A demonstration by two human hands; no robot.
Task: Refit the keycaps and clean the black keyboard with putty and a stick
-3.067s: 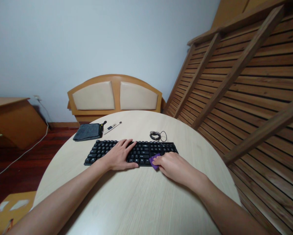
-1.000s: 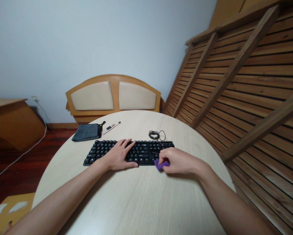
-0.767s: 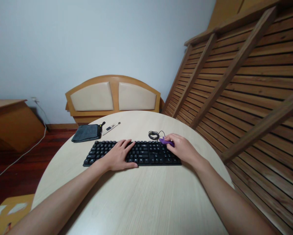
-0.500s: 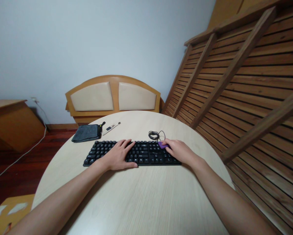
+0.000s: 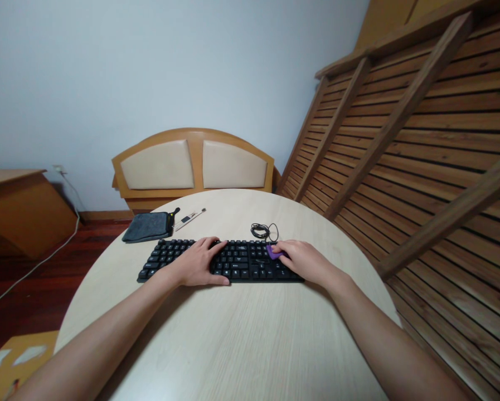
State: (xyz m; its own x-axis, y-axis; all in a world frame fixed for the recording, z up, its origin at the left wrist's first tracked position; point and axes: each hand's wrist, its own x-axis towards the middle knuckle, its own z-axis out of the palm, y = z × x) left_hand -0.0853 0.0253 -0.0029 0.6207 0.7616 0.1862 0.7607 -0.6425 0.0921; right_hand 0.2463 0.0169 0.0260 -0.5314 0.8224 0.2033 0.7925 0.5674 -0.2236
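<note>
A black keyboard [image 5: 237,264] lies across the round table. My left hand [image 5: 197,263] spans it left of the middle, fingers spread towards its far edge and thumb along its near edge, holding it. Over the keyboard's right end, my right hand [image 5: 302,257] is closed on a small purple pad [image 5: 273,253] pressed to the keys. The fingers hide part of the pad, so I cannot tell what it is made of. A coiled black cable [image 5: 261,230] lies just beyond the keyboard.
On the pale round table [image 5: 241,334], a dark grey pouch [image 5: 147,226] lies at the far left beside a thin white stick-like item [image 5: 187,221]. Behind stands a padded headboard [image 5: 197,161]. A slatted wooden frame [image 5: 421,150] leans at the right. A cardboard box [image 5: 19,353] sits lower left.
The keyboard has slid slightly left, with my left hand still on it. The cable and my right hand with the purple pad have also shifted a little left.
</note>
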